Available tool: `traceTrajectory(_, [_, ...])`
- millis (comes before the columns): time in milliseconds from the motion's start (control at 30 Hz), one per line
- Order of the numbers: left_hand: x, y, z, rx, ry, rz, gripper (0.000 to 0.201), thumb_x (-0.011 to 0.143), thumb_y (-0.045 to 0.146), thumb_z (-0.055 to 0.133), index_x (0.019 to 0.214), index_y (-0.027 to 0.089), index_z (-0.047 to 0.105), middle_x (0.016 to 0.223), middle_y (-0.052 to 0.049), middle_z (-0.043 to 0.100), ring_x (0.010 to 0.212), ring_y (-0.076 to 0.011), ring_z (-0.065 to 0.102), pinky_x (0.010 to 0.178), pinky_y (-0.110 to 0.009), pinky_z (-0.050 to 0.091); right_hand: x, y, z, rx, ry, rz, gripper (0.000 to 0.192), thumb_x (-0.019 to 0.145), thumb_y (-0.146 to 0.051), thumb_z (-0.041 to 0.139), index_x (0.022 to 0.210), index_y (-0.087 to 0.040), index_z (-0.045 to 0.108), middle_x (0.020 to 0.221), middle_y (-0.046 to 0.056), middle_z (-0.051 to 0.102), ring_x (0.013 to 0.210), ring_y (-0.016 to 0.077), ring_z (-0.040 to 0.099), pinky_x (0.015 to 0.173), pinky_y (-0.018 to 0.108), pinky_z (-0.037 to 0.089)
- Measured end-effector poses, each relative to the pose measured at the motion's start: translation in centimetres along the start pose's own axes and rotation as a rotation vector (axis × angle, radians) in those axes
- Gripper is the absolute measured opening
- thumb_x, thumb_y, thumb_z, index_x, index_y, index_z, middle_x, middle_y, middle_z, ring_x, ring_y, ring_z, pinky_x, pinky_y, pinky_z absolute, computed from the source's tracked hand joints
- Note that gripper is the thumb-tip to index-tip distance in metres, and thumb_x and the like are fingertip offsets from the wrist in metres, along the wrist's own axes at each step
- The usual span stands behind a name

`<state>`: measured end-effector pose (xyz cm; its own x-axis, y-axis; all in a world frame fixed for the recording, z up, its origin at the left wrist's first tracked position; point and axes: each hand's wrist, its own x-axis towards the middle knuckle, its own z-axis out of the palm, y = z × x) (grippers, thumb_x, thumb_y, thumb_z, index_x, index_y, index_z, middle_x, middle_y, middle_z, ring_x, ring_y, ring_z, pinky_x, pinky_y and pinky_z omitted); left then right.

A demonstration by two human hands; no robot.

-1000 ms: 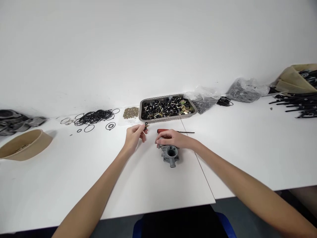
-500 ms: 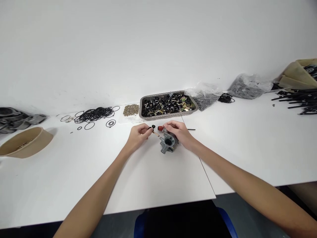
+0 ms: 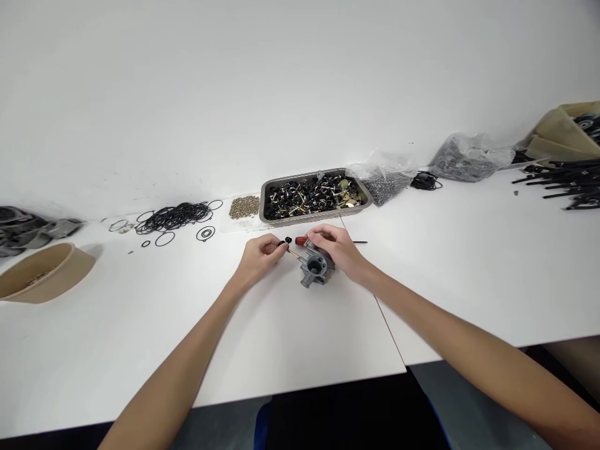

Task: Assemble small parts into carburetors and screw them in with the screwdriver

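The left hand (image 3: 259,257) pinches a small black-capped pin (image 3: 289,245), apparently brass. At its 3 o'clock, the right hand (image 3: 336,248) grips a grey metal part (image 3: 313,269), screwdriver (image 3: 302,240) just behind.

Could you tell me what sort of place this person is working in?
Probably a small-parts assembly bench in a workshop. A long white table carries a metal tray of black and brass fittings, loose black O-rings and bags of small parts, while the right hand steadies a grey cast metal body.

Bare table (image 3: 290,325) lies before the casting (image 3: 314,269); tray (image 3: 314,215) and screwdriver (image 3: 304,241) crowd behind
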<state>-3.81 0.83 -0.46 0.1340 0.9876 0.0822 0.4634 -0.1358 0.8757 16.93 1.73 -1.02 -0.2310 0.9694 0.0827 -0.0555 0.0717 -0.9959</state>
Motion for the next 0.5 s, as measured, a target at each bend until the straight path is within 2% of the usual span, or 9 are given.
traceTrajectory(167, [0.13, -0.11, -0.05, 0.095, 0.044, 0.073, 0.028, 0.080, 0.042, 0.062, 0.071, 0.016, 0.059, 0.062, 0.000, 0.054, 0.055, -0.0105, 0.048, 0.056, -0.026, 0.038, 0.03, -0.06, 0.07, -0.020, -0.008, -0.035, 0.024, 0.078, -0.041, 0.065, 0.080, -0.017, 0.066, 0.065, -0.001, 0.055, 0.058, 0.0113, 0.044, 0.055, 0.027, 0.030])
traceTrajectory(500, [-0.17, -0.02, -0.03, 0.176, 0.110, 0.252, 0.022, 0.083, 0.036, 0.062, 0.072, 0.017, 0.059, 0.061, 0.002, 0.048, 0.058, -0.0099, 0.045, 0.058, -0.026, 0.039, -0.11, 0.10, 0.26, -0.028, -0.010, -0.041, 0.022, 0.079, -0.040, 0.064, 0.078, -0.017, 0.067, 0.074, 0.001, 0.062, 0.066, 0.0132, 0.052, 0.061, 0.028, 0.037])
